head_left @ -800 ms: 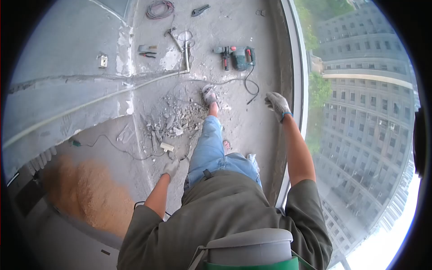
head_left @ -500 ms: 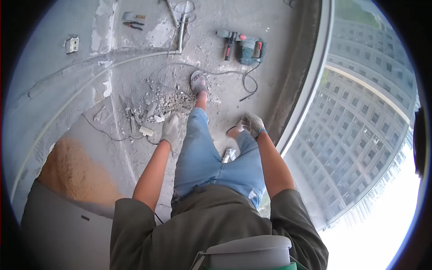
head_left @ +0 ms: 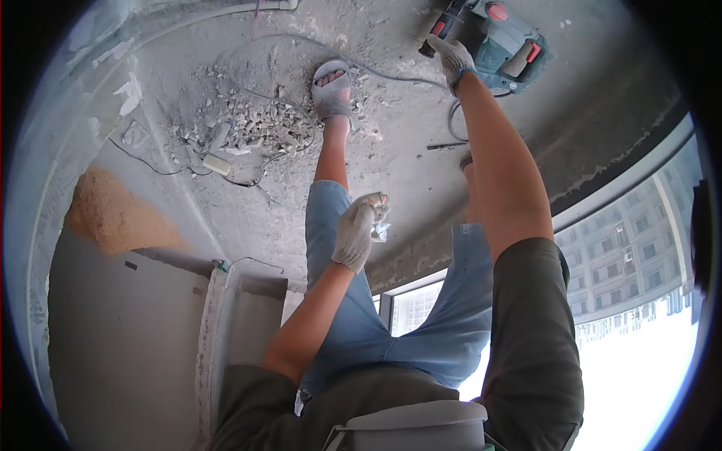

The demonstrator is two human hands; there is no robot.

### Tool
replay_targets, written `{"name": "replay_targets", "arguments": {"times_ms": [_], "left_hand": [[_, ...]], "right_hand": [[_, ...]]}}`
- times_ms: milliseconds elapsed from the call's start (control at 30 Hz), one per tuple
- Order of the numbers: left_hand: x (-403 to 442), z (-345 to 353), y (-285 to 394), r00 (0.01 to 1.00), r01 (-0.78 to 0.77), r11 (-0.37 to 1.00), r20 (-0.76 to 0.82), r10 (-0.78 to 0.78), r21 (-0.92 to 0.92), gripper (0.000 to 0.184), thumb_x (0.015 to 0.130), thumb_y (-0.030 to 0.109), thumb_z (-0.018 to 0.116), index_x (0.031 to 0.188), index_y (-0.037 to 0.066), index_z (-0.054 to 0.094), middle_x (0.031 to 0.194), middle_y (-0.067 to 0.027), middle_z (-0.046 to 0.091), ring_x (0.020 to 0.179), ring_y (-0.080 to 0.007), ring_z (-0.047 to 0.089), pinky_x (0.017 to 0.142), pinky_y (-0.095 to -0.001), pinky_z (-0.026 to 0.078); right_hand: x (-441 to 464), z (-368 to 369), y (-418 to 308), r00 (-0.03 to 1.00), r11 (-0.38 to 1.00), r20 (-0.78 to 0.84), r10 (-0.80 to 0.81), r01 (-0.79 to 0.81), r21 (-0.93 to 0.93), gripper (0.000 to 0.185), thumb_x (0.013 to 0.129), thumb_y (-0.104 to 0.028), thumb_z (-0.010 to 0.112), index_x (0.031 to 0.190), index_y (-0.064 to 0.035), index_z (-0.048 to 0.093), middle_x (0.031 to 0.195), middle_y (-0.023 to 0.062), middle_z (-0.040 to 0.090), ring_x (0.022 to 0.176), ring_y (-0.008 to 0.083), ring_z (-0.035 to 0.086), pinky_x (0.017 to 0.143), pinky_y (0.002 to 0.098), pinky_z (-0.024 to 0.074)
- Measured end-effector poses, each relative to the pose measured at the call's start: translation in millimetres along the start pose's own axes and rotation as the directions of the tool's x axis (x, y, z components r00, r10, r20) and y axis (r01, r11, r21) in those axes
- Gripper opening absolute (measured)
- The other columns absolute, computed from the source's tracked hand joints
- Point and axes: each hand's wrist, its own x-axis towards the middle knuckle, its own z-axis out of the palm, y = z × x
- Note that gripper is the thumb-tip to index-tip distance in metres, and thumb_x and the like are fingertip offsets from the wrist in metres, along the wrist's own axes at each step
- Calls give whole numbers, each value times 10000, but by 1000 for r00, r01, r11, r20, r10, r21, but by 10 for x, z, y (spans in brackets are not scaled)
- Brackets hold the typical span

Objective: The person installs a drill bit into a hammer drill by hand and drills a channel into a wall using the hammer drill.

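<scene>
Bare concrete floor [head_left: 417, 109], scattered rubble [head_left: 256, 124], right hand [head_left: 453, 60] by drill [head_left: 496, 46]

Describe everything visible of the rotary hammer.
The rotary hammer lies on its side on the bare concrete floor, its upper end cut off by the picture's edge. Its casing is teal-green, apparently plastic, with a round red knob, a looped rear handle bearing a red switch, and a black-and-red side handle. The gloved right hand is at that side handle's end, apparently touching it.
</scene>
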Motion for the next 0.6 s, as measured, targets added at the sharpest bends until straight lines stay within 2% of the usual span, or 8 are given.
{"name": "replay_targets", "arguments": {"times_ms": [100, 267, 300, 367, 433, 500, 567, 600], "left_hand": [[39, 299, -21, 996, 18, 998, 81, -23, 54, 289, 1037, 184, 496, 1136, -29, 663, 1095, -100, 700, 983, -186, 678, 891, -345, 553], [175, 442, 97, 988, 11, 982, 149, -39, 189, 367, 1057, 281, 510, 1196, -30, 645, 1119, -84, 692, 983, -170, 671, 880, -320, 560], [202, 469, 194, 990, 20, 974, 131, -50, 226, 347, 1051, 263, 507, 1185, -24, 648, 1110, -77, 692, 980, -153, 671, 837, -296, 568], [379, 452, 129, 981, 60, 998, 185, -58, -5, 311, 1035, 230, 513, 1179, -9, 652, 1051, -50, 682, 933, -117, 652, 817, -265, 563], [353, 596, 512, 993, 35, 987, 110, -52, 154, 276, 1014, 176, 520, 1186, 6, 652, 981, -13, 650, 866, -86, 609, 842, -246, 544], [615, 600, 488, 989, -85, 986, 130, 66, 144, 265, 1008, 181, 540, 1173, 11, 659, 965, -4, 648, 859, -76, 604, 854, -240, 535], [703, 748, 551, 969, -167, 975, 208, 135, 145, 255, 1002, 186, 559, 1159, 16, 666, 949, 6, 646, 851, -66, 599, 866, -234, 526], [703, 887, 706, 958, -214, 956, 236, 164, 200, 310, 983, 189, 594, 1233, 8, 624, 1076, -42, 648, 979, -109, 613, 932, -259, 507]], "right_hand": [[448, 171, 4, 998, 1000, -60, -23, 23, -8, 546, 776, -449, 817, 1077, -10, 698, 932, 93, 689, 819, 187, 599, 789, 353, 465], [518, 2, -198, 997, 974, 38, -62, 52, 221, 272, 780, -266, 781, 896, -39, 685, 801, 28, 643, 721, 166, 544, 688, 326, 429], [743, -73, -30, 969, 966, 118, -219, 198, 168, 181, 799, -212, 728, 851, -54, 658, 746, 25, 600, 677, 173, 520, 641, 326, 410], [513, -266, -287, 992, 918, 91, -83, 40, 395, 98, 816, -165, 652, 766, -103, 594, 680, 19, 527, 636, 165, 512, 610, 326, 410], [152, -424, -568, 991, 847, 124, 47, -105, 522, 79, 813, -180, 650, 758, -161, 598, 607, -49, 426, 531, 115, 448, 487, 297, 362], [-274, -741, -803, 982, 924, 134, 131, -170, 342, 85, 834, -205, 645, 781, -140, 630, 631, -27, 532, 507, 123, 507, 463, 278, 401], [-453, -1154, -612, 977, 957, 206, 63, -117, 265, 177, 835, -246, 656, 777, -85, 609, 636, 10, 549, 510, 132, 517, 479, 286, 401], [-678, -1315, -565, 975, 988, 222, -10, -26, 155, 194, 844, -260, 668, 827, -76, 611, 639, 7, 553, 512, 116, 511, 482, 273, 395]]}}
